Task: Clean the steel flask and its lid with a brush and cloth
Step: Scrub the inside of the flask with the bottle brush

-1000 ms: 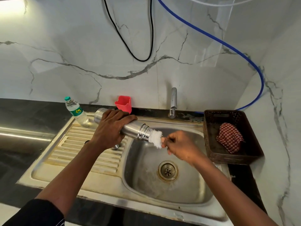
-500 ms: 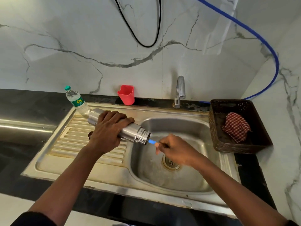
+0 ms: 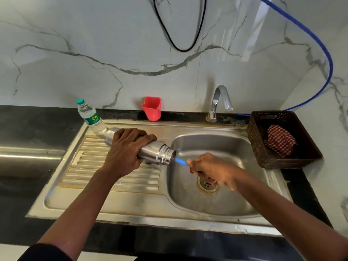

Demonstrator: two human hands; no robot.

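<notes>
My left hand grips the steel flask around its body and holds it nearly level above the left rim of the sink basin, mouth pointing right. My right hand is closed on the brush, whose blue handle runs into the flask's mouth; the bristles are hidden inside. A red-and-white checked cloth lies in the brown basket at the right. I cannot see the lid.
The steel sink has a ribbed drainboard on its left and a tap behind. A plastic water bottle and a red cup stand at the back. Black counter surrounds the sink; cables hang on the marble wall.
The white bristles, outside the flask's mouth a second ago, have gone inside it; only the blue handle shows. The flask and both hands shifted slightly as the view moved.
</notes>
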